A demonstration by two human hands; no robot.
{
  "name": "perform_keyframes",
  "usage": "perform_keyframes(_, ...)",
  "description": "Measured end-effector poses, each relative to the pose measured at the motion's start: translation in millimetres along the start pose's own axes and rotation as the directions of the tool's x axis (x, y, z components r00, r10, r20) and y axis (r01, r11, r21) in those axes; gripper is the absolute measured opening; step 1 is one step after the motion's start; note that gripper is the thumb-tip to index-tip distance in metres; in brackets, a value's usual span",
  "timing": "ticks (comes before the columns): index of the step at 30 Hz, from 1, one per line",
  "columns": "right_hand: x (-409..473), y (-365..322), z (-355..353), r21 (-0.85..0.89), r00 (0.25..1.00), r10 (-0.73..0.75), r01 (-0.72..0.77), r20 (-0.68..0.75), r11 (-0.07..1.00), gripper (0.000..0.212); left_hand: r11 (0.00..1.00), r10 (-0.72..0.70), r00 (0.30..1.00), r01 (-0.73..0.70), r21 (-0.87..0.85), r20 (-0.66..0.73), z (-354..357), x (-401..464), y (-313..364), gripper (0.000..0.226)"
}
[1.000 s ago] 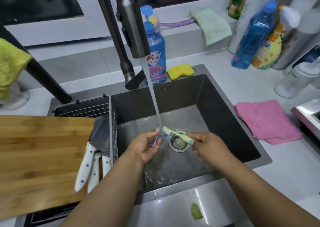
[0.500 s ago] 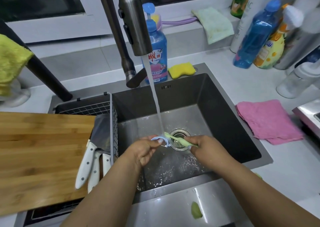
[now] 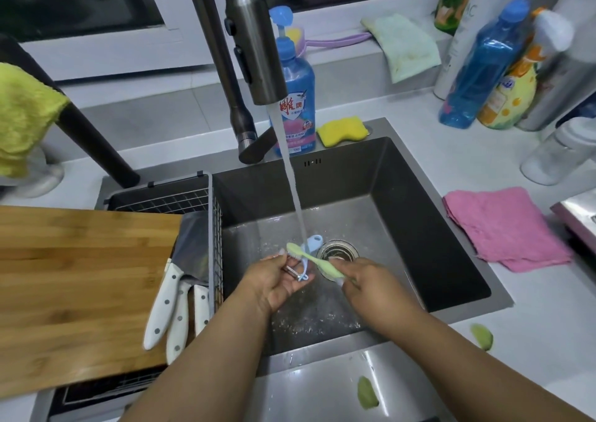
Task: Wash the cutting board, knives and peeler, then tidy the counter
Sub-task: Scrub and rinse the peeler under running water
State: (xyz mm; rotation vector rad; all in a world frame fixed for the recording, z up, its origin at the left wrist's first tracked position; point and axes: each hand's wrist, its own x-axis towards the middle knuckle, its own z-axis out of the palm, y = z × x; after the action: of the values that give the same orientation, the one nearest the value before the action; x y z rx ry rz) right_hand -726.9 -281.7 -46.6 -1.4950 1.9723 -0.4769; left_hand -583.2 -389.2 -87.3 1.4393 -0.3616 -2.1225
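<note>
Over the steel sink [image 3: 429, 234], my left hand [image 3: 274, 281] holds a light blue peeler [image 3: 309, 254] under the running water, its metal blade end lying in my palm. My right hand [image 3: 367, 284] grips the handle of a green brush [image 3: 314, 260], whose head lies on the peeler. A wooden cutting board [image 3: 80, 289] lies across the wire rack [image 3: 180, 200] at the left. Three white-handled knives [image 3: 177, 308] rest on the board's right edge, blades pointing up into the rack.
The tap [image 3: 254, 41] pours into the sink near the drain [image 3: 338, 250]. Behind stand a blue soap bottle [image 3: 295, 92] and yellow sponge [image 3: 343, 129]. A pink cloth [image 3: 506, 228] lies right, bottles [image 3: 483, 63] back right. Green peel scraps [image 3: 367, 392] lie on the front rim.
My left hand has turned palm up and the peeler now stands more on end, its blue handle pointing away. The brush head has moved left along the peeler.
</note>
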Motion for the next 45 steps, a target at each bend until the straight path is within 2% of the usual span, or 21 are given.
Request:
perform_keyframes(4, 10, 6, -4, -0.138, 1.0, 0.0, -0.004, -0.03, 0.99, 0.042, 0.998, 0.019, 1.0, -0.02, -0.053, -0.014, 3, -2, 0, 0.025)
perform_keyframes(8, 5, -1, 1, -0.077, 0.995, -0.088, 0.091, 0.036, 0.993, 0.046, 0.993, 0.025, 0.999, -0.027, -0.111, -0.021, 2, -3, 5, 0.027)
perform_keyframes(14, 14, 7, -6, -0.142, 0.997, -0.041, 0.033, -0.057, 0.989, 0.044, 0.992, 0.006, 1.0, -0.007, -0.123, -0.005, 7, -6, 6, 0.028)
perform_keyframes(18, 2, 0, 4, -0.073, 0.993, -0.114, 0.114, 0.004, 0.991, 0.046, 0.984, -0.027, 1.0, 0.026, -0.177, -0.003, 4, -7, 10, 0.031)
perform_keyframes(21, 6, 6, 4, -0.022, 0.997, -0.074, 0.073, -0.016, 0.997, 0.044, 0.977, -0.045, 0.999, 0.044, -0.21, 0.003, 5, -7, 12, 0.03)
perform_keyframes(25, 7, 7, 0, 0.029, 0.992, -0.091, 0.094, -0.089, 0.995, 0.04, 0.983, -0.031, 0.999, 0.025, -0.184, -0.029, 7, -8, 13, 0.029)
perform_keyframes(27, 6, 6, -1, -0.005, 0.991, -0.102, 0.102, -0.085, 0.995, 0.041, 0.986, -0.035, 0.999, 0.029, -0.163, -0.033, 5, -8, 14, 0.029)
perform_keyframes(30, 12, 17, -8, -0.092, 0.995, -0.03, 0.021, -0.1, 0.996, 0.04, 0.992, -0.037, 0.999, 0.033, -0.121, -0.038, 2, -10, 14, 0.027)
perform_keyframes(32, 16, 21, -14, -0.086, 0.989, -0.001, -0.011, -0.145, 0.996, 0.042, 0.993, -0.032, 0.999, 0.027, -0.114, -0.043, -1, -10, 12, 0.027)
perform_keyframes(35, 14, 15, -11, -0.05, 0.993, -0.057, 0.052, -0.099, 0.997, 0.042, 0.993, -0.023, 0.999, 0.018, -0.116, -0.046, -3, -9, 13, 0.027)
perform_keyframes(39, 18, 21, -14, -0.111, 0.991, 0.006, -0.021, -0.136, 0.994, 0.041, 0.996, -0.018, 0.999, 0.014, -0.089, -0.047, 0, -10, 11, 0.026)
perform_keyframes(42, 16, 15, -11, -0.084, 0.991, -0.065, 0.055, -0.114, 0.995, 0.042, 0.996, -0.014, 0.999, 0.01, -0.084, -0.043, -2, -7, 13, 0.026)
perform_keyframes(45, 18, 17, -11, -0.161, 0.992, -0.016, -0.005, -0.129, 0.987, 0.041, 0.996, -0.028, 0.999, 0.024, -0.085, -0.04, 1, -7, 13, 0.026)
